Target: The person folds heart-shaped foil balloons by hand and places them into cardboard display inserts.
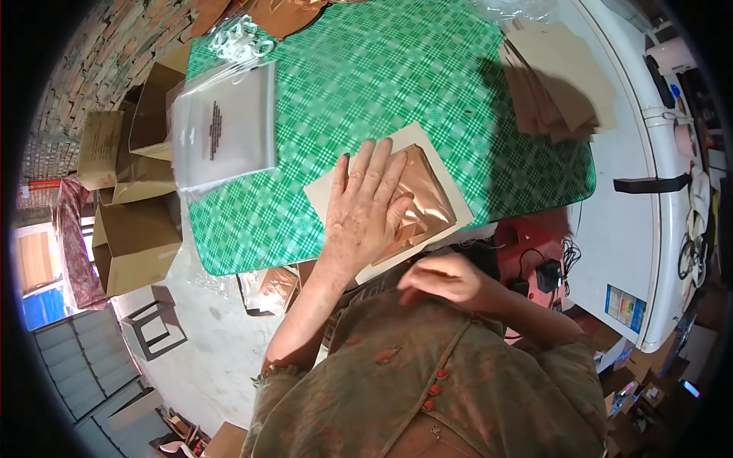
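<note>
My left hand (363, 206) lies flat, fingers stretched out, on a shiny copper-coloured folded piece (431, 200), perhaps foil or satin. Beneath that piece is a beige cardboard sheet (318, 189), set at an angle near the table's front edge. My right hand (449, 278) is in front of my body, just off the table edge, apart from the sheet. Its fingers look bent but are smeared by motion, and nothing shows in them.
A green checked cloth (328, 84) covers the table. Clear plastic bags (248, 114) lie at left, below white loops (237, 38). Cardboard sheets (565, 69) are stacked at right, beside a white appliance (611, 221). Open cartons (141, 244) stand left; a red stool (527, 244) with cables sits below.
</note>
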### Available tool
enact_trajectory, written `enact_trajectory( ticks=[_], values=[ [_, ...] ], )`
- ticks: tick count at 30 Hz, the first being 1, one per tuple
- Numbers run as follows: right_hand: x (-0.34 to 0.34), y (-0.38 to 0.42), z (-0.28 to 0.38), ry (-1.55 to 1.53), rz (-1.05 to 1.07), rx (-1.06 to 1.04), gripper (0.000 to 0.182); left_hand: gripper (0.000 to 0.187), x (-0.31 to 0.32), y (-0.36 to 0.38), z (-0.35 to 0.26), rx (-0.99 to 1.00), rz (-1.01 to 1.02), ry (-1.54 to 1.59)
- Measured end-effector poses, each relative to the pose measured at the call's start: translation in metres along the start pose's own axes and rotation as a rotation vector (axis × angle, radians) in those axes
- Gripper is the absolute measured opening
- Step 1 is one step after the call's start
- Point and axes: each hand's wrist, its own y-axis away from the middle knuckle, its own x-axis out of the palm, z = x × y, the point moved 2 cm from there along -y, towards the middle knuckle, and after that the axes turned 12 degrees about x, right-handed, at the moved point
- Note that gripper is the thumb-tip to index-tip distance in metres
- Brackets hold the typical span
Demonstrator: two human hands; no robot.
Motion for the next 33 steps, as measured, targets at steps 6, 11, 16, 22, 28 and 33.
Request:
enact_trajectory(
  ticks=[6, 11, 16, 22, 28, 33],
  values=[
    [-0.064, 0.001, 0.047, 0.932, -0.781, -0.425, 0.025, 0.07, -0.005, -0.002, -0.003, -0.025, 0.004, 0.011],
    [-0.093, -0.033, 0.045, 1.253, -0.92, -0.521, 0.038, 0.074, -0.007, -0.002, -0.003, -0.019, -0.009, 0.048],
    [-0.096, -0.034, 0.048, 1.301, -0.853, -0.541, 0.039, 0.073, -0.008, -0.001, -0.003, -0.017, -0.001, 0.065],
    [-0.098, -0.032, 0.047, 1.356, -0.804, -0.535, 0.041, 0.072, -0.009, -0.002, -0.003, -0.018, 0.003, 0.077],
    [-0.105, -0.03, 0.048, 1.415, -0.717, -0.55, 0.047, 0.071, -0.005, -0.001, -0.001, -0.013, 0.02, 0.055],
    [-0.108, -0.026, 0.057, 1.442, -0.629, -0.548, 0.052, 0.071, -0.005, -0.001, -0.002, -0.026, 0.045, 0.041]
  ],
)
